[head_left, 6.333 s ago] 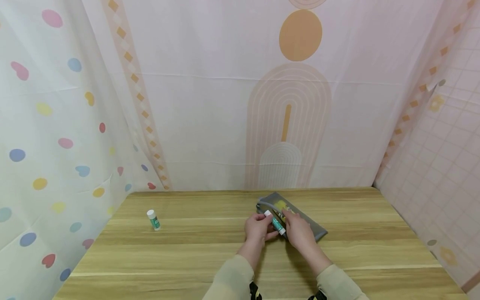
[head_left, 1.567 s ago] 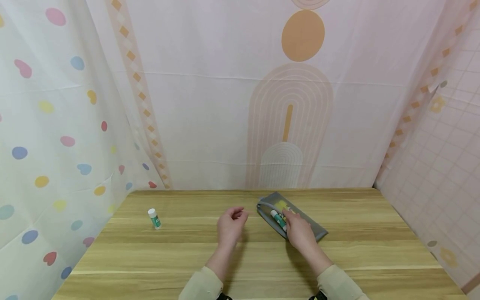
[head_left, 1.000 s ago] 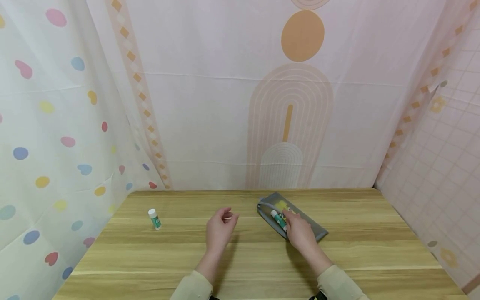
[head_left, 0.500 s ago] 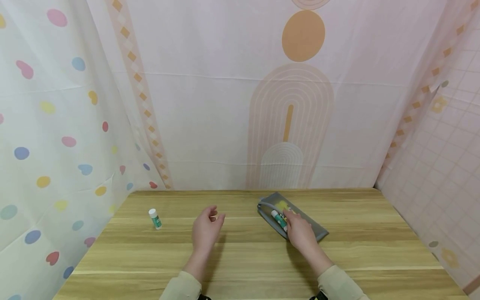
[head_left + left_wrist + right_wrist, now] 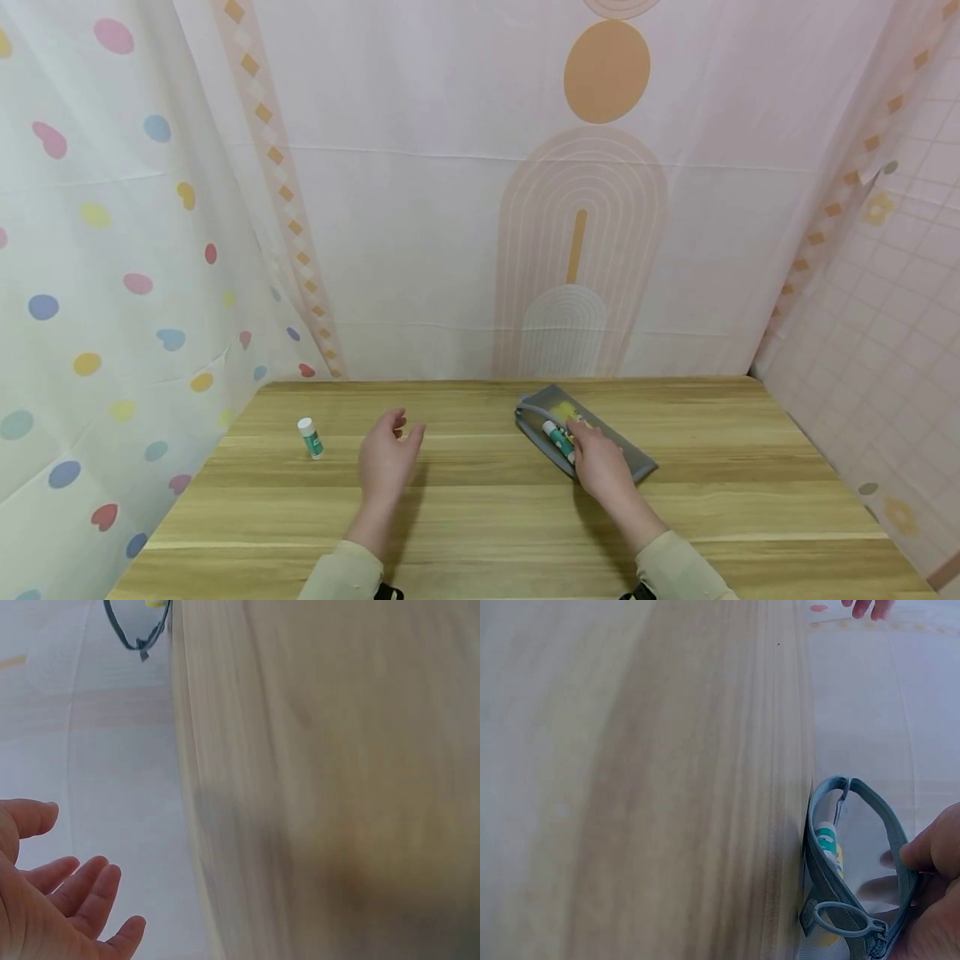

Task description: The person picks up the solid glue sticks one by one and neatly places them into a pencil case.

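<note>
My right hand [image 5: 600,462] pinches one edge of the unzipped mouth of a grey pencil pouch [image 5: 633,460], holding it apart. In the right wrist view, the fingers [image 5: 930,844] grip the zipper edge of the pouch [image 5: 889,817], with some fingers behind it. Inside lies a green-and-white glue stick [image 5: 558,439], also visible through the mouth as a glue stick [image 5: 826,838] beside something yellow. My left hand [image 5: 386,462] is over the table between the pouch and a second glue stick [image 5: 311,438], which stands white cap up. Its fingers are relaxed and hold nothing, as the left wrist view shows.
A wood-grain table [image 5: 480,533] carries everything. Behind it hangs a patterned curtain [image 5: 420,250], with a dotted curtain [image 5: 112,325] at the left and a checked one [image 5: 900,317] at the right. A ring-shaped zipper pull [image 5: 844,919] hangs at the pouch's end.
The left hand held a glue stick at the pouch's mouth; that stick now lies inside. The left hand has let go and moved left, its fingers spreading. The right hand stays on the pouch.
</note>
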`<move>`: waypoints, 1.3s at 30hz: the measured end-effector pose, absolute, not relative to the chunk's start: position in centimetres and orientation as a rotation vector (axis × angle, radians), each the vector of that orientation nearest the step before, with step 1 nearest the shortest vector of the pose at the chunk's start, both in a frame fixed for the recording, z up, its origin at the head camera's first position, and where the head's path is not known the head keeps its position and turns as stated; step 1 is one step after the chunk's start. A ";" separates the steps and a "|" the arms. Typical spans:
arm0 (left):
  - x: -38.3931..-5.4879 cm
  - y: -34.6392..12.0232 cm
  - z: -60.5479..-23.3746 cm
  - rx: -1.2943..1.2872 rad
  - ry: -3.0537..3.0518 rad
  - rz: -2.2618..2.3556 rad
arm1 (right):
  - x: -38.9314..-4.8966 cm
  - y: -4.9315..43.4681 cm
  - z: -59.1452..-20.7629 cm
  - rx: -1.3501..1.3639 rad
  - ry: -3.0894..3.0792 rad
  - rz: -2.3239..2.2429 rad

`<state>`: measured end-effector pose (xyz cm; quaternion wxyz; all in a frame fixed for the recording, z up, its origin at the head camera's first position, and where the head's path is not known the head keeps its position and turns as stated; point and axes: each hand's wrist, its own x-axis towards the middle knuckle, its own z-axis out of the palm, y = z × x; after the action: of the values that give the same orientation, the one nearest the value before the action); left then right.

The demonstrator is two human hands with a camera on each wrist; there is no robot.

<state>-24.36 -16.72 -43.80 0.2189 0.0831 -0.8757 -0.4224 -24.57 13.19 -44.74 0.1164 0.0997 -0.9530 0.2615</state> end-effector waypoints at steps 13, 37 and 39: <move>-24.2 -19.4 -43.5 0.266 -2.439 -1.047 | -24.6 13.2 -44.8 0.297 -2.776 0.769; -22.7 -23.7 -42.8 0.481 -2.089 -1.125 | -24.4 13.2 -44.7 0.331 -2.748 0.771; -22.6 -24.0 -42.7 0.511 -2.067 -1.181 | -24.4 13.2 -44.7 0.333 -2.752 0.769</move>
<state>-22.58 -24.05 -42.74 0.3461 0.1970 -0.7965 -0.4550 -24.43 13.16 -44.66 0.1322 0.1146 -0.9482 0.2651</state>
